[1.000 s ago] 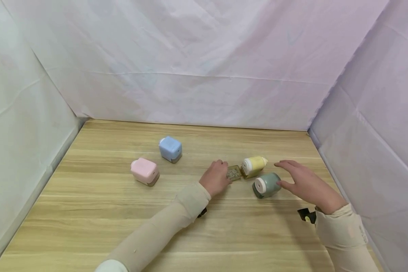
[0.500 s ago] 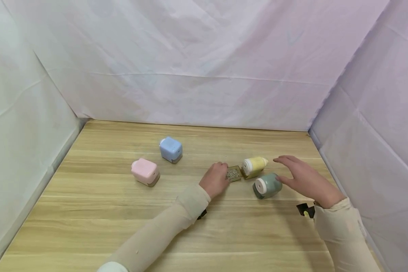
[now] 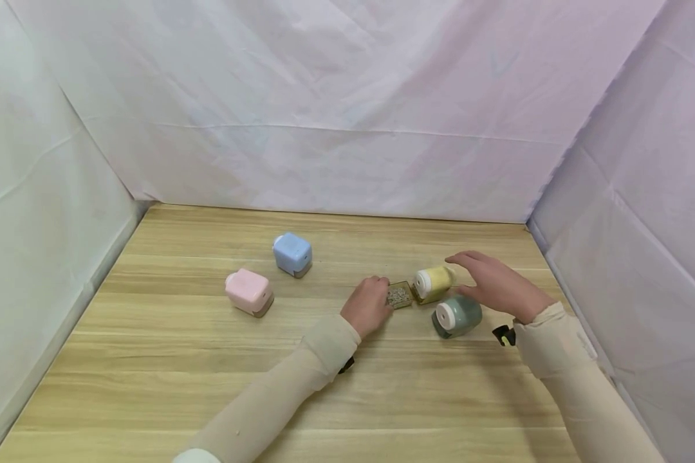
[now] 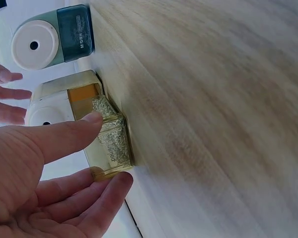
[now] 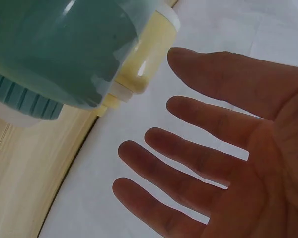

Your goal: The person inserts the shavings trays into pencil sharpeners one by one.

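Observation:
Between its thumb and fingers, my left hand (image 3: 367, 306) pinches a see-through yellow shavings drawer (image 4: 114, 146) with grey shavings inside. The drawer sits at the front of a yellow pencil sharpener (image 3: 438, 280) with a white round face. In the head view the drawer sticks out to the left of the body; whether it is fully free cannot be told. My right hand (image 3: 496, 285) hovers at the sharpener's right end, its fingers spread and holding nothing in the right wrist view. A green pencil sharpener (image 3: 464, 312) stands just in front of the yellow one, below the right thumb.
Towards the left of the wooden table (image 3: 208, 373) stand a pink pencil sharpener (image 3: 248, 290) and a blue pencil sharpener (image 3: 293, 253). White cloth walls (image 3: 347, 173) close off the back and both sides.
My right hand has moved left and a little farther back, from beside the green sharpener to the yellow sharpener's end. The left hand has stayed nearly still on the drawer.

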### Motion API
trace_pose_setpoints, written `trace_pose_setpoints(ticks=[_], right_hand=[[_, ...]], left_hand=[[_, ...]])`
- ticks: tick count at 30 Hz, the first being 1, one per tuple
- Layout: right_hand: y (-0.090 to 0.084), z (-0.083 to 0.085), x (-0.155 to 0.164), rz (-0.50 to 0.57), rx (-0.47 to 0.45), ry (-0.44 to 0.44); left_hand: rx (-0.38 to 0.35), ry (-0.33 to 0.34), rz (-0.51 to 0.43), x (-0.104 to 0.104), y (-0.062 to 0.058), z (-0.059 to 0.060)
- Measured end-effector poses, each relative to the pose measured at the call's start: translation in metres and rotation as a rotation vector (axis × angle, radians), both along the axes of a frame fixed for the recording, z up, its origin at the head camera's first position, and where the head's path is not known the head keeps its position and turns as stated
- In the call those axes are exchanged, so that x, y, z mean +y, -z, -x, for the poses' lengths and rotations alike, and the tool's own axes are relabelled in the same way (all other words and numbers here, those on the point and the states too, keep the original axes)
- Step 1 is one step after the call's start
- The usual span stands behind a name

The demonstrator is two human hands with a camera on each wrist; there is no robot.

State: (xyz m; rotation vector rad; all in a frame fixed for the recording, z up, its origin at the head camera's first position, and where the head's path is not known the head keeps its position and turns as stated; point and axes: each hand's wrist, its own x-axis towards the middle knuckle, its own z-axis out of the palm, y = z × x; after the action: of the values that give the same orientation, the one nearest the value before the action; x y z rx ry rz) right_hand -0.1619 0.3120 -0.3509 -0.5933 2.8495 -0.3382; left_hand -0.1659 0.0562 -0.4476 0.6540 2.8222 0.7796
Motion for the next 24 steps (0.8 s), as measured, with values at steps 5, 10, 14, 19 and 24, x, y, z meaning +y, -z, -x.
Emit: trace_pose_setpoints(ticks=[5, 10, 14, 19, 24], right_hand=[[0.005, 0.009, -0.006, -0.004, 0.009, -0.049], [0.012, 0.019, -0.01, -0.028, 0.023, -0.093], [0.017, 0.026, -0.012, -0.035, 0.03, -0.138], [0.019, 0.033, -0.013, -0.039, 0.044, -0.17], [0.019, 0.037, -0.013, -0.041, 0.017, -0.159]], left_hand=[[0.013, 0.002, -0.004, 0.0, 0.001, -0.001], [0.013, -0.003, -0.013, -0.001, 0.003, 0.0], [0.001, -0.015, -0.024, -0.001, 0.004, 0.0], [-0.002, -0.021, -0.033, -0.001, 0.005, -0.001], [-0.005, -0.022, -0.022, 0.001, 0.003, 0.0]])
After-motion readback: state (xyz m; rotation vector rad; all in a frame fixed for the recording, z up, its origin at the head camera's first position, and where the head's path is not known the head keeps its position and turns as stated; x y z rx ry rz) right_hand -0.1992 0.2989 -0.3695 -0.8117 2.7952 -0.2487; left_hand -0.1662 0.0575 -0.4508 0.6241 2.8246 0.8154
